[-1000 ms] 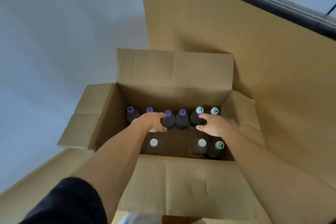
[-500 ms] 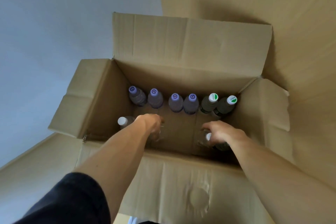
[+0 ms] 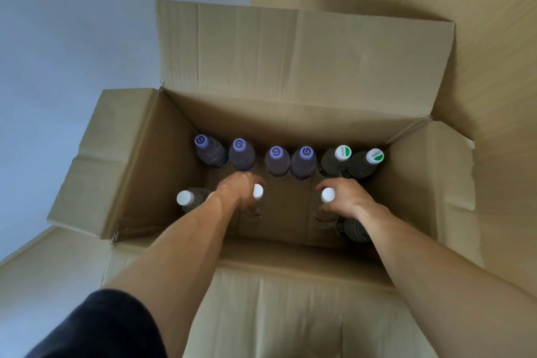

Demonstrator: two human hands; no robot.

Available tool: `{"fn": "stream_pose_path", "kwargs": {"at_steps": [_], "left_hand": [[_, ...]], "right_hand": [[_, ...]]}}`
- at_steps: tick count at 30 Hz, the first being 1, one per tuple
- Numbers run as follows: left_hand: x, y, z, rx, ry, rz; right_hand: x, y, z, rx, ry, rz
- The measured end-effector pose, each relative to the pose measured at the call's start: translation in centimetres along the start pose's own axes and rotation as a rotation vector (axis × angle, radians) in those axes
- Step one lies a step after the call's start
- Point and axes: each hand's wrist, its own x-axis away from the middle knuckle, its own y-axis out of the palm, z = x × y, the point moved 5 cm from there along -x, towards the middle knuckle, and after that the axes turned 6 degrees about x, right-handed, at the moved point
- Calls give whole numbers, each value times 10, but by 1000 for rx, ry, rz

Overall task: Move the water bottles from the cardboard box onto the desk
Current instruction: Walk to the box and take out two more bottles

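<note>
Since half a second ago both hands have closed on bottles in the near row, and two white caps now show beside the knuckles where before the hands covered them. The left hand grips a clear bottle around its neck, fingers curled around it, the white cap standing just to the right of the knuckles. The right hand grips a second clear bottle in the same way, its white cap just to the left of the fingers. Both bottles are inside the cardboard box, upright.

Under the right wrist lies or stands a dark bottle; its cap is hidden. To the left of the left hand, apart from it, stands another white-capped bottle near the left wall.

Beyond the hands, the far row stands along the back wall: four bottles with purple caps, each cap with a swirl mark, and to the right of them two darker bottles with white and green caps. These two caps carry small writing, but I cannot read it surely.

The box flaps are open on all sides. The box stands on flat cardboard sheets that spread to the right and behind it. To the left is a pale grey floor. A dark sleeve covers the left upper arm.
</note>
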Motion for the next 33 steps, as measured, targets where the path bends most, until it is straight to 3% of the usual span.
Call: {"fn": "stream_pose_path", "kwargs": {"at_steps": [7,10,15,26,33], "left_hand": [[-8,15,15,201,-2,8],[-12,28,13,345,-92,-33],[-22,29,-1,496,-181,-44],[-40,38,6,260,-137,117],[-27,25,8,171,-45,17]], "right_hand": [[-17,19,-8,-267,21,-23],[-22,23,-9,-368,63,-56],[-25,26,-1,-338,38,-58],[-30,36,-2,-206,-30,8],[-13,25,1,-266,-15,12]]}}
